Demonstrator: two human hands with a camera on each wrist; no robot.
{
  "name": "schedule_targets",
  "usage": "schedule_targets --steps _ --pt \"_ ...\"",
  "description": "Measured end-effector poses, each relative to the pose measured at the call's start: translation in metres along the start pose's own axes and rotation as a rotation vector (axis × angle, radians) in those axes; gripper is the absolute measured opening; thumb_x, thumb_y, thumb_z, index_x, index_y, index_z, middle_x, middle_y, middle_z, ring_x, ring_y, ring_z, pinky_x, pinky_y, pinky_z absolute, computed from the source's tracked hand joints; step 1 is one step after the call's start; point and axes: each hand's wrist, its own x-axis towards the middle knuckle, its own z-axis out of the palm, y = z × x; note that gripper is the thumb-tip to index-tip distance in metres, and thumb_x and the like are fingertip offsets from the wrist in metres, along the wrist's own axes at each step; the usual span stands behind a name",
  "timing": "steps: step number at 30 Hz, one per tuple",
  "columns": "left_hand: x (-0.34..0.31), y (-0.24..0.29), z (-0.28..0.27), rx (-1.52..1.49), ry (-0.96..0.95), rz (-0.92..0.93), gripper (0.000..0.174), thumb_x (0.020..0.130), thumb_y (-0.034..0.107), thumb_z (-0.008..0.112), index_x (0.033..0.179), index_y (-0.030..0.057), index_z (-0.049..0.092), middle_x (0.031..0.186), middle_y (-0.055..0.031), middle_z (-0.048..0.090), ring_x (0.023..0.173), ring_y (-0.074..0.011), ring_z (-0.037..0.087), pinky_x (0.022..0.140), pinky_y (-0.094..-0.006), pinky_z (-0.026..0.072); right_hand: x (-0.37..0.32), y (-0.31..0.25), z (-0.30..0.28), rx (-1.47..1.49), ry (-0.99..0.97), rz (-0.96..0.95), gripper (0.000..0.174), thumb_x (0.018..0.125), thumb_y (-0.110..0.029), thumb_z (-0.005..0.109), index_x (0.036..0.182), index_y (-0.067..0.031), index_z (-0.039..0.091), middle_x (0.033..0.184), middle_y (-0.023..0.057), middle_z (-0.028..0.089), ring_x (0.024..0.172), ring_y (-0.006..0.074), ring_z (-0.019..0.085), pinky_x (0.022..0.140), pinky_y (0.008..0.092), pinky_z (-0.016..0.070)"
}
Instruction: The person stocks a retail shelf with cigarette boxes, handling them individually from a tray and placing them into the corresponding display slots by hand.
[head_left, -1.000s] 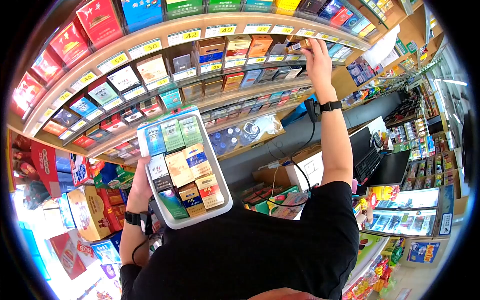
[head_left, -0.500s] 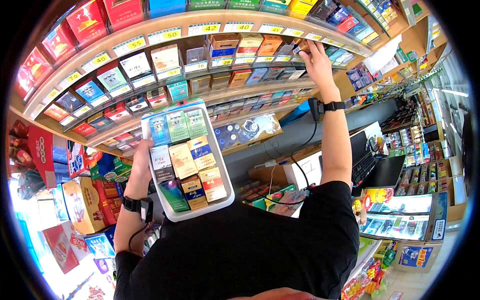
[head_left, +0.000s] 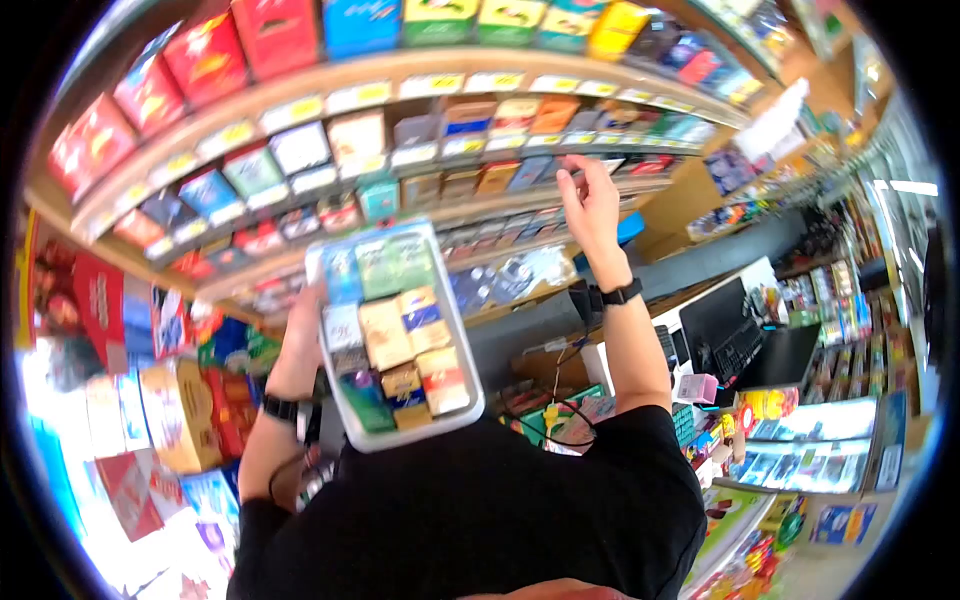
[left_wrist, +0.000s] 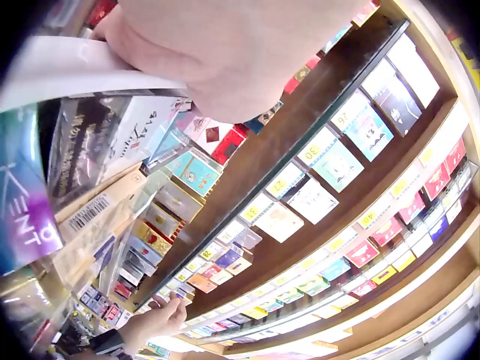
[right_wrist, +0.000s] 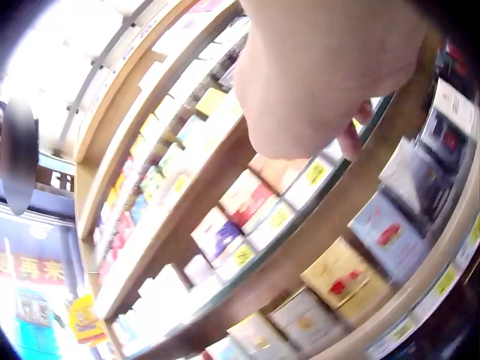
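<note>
My left hand [head_left: 305,325] grips the left side of a white plastic tub [head_left: 420,434], tilted in front of my chest. Packed inside are several cigarette packs [head_left: 388,335] in cream, blue, green and white. Up close in the left wrist view, the hand [left_wrist: 217,52] covers part of the rim beside a purple-and-teal Kent pack [left_wrist: 22,202]. My right hand [head_left: 592,208] hovers before the lower shelf rows, fingers loosely bent and nothing in them. In the right wrist view, its fingers partly hide behind the palm, near a gold pack [right_wrist: 345,277].
Curved wooden shelves [head_left: 430,65] with price tags and rows of cigarette packs span the front. To the right are a keyboard [head_left: 738,350] and a lit glass display case [head_left: 810,440]. A black cable [head_left: 570,400] hangs from the right wrist camera. Cartons [head_left: 175,415] stand at left.
My right hand has left a pack on the upper shelf and drawn back, down and to the left. The tub shifts slightly right in view, still held by my left hand.
</note>
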Motion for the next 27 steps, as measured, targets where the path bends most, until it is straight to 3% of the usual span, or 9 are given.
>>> schedule_targets --steps 3,5,7,13,17,19,21,26,27 --pt "0.003 0.006 -0.003 0.073 0.124 -0.034 0.033 0.104 0.021 0.047 0.125 -0.0008 0.06 0.115 -0.0124 0.072 0.1 -0.0254 0.073 0.091 -0.0418 0.0611 -0.036 -0.06 0.028 0.238 -0.359 0.096 0.024 0.094 -0.011 0.074 0.115 -0.0014 0.067 0.101 0.005 0.07 0.069 0.0088 0.058 0.059 0.0249 0.0459" --pt "0.015 0.007 -0.015 0.048 0.087 -0.026 0.03 0.104 0.019 0.049 0.125 -0.0013 0.058 0.109 -0.0129 0.071 0.096 -0.0252 0.072 0.087 -0.0406 0.0614 -0.059 -0.089 0.037 0.282 -0.562 0.084 0.026 0.093 -0.012 0.076 0.115 -0.0016 0.068 0.104 0.006 0.071 0.071 0.0099 0.06 0.06 0.0245 0.0468" --pt "0.019 0.013 -0.014 0.047 0.149 -0.05 0.029 0.104 0.018 0.05 0.123 -0.0019 0.058 0.108 -0.013 0.07 0.093 -0.0245 0.071 0.087 -0.0406 0.0609 -0.072 -0.119 0.038 0.338 -0.698 0.003 0.029 0.091 -0.018 0.078 0.112 -0.0007 0.068 0.104 0.0107 0.07 0.072 0.0192 0.065 0.061 0.0318 0.0509" --pt "0.029 0.024 -0.009 0.096 0.087 -0.07 0.028 0.102 0.02 0.053 0.12 0.0007 0.06 0.106 -0.0109 0.071 0.092 -0.0223 0.07 0.084 -0.039 0.0594 -0.097 -0.147 0.046 0.369 -0.779 -0.002 0.034 0.088 -0.019 0.08 0.112 -0.0013 0.064 0.101 0.0109 0.064 0.072 0.0219 0.063 0.065 0.0344 0.0527" --pt "0.033 0.024 -0.011 0.203 0.152 -0.107 0.031 0.103 0.026 0.051 0.119 0.0019 0.063 0.101 -0.0101 0.073 0.09 -0.0217 0.07 0.083 -0.0392 0.0587 -0.104 -0.155 0.036 0.277 -0.802 0.036 0.038 0.084 -0.024 0.084 0.107 -0.002 0.063 0.097 0.0101 0.06 0.072 0.023 0.063 0.065 0.0357 0.053" --pt "0.045 0.019 -0.024 0.158 0.115 -0.091 0.034 0.105 0.028 0.051 0.119 -0.0001 0.063 0.105 -0.011 0.072 0.093 -0.0198 0.069 0.081 -0.0388 0.0608 -0.105 -0.161 0.031 0.248 -0.84 0.055 0.041 0.083 -0.026 0.085 0.106 -0.0024 0.062 0.097 0.01 0.059 0.072 0.0235 0.063 0.066 0.0362 0.0533" --pt "0.043 0.017 -0.021 0.127 0.097 -0.067 0.038 0.107 0.032 0.049 0.122 0.0 0.063 0.107 -0.0109 0.073 0.093 -0.0197 0.069 0.081 -0.0388 0.0607 -0.108 -0.167 0.027 0.216 -0.85 0.055 0.044 0.079 -0.021 0.089 0.106 -0.0026 0.06 0.097 0.0068 0.057 0.07 0.0174 0.057 0.062 0.031 0.0486" --pt "0.035 0.015 -0.014 0.13 0.104 -0.005 0.04 0.109 0.034 0.046 0.127 0.0007 0.06 0.114 -0.0119 0.073 0.095 -0.0208 0.071 0.082 -0.0371 0.0606 -0.118 -0.17 0.027 0.147 -0.853 0.105 0.051 0.078 -0.026 0.09 0.109 -0.0037 0.057 0.096 0.0069 0.056 0.07 0.0184 0.056 0.064 0.033 0.0495" --pt "0.036 0.014 -0.015 0.104 0.073 0.013 0.04 0.11 0.034 0.046 0.129 0.0006 0.059 0.116 -0.0116 0.072 0.097 -0.0208 0.072 0.084 -0.0368 0.0605 -0.117 -0.173 0.024 0.121 -0.902 0.128 0.054 0.078 -0.032 0.09 0.11 -0.0032 0.057 0.1 0.0107 0.058 0.079 0.0263 0.061 0.069 0.0377 0.0522"
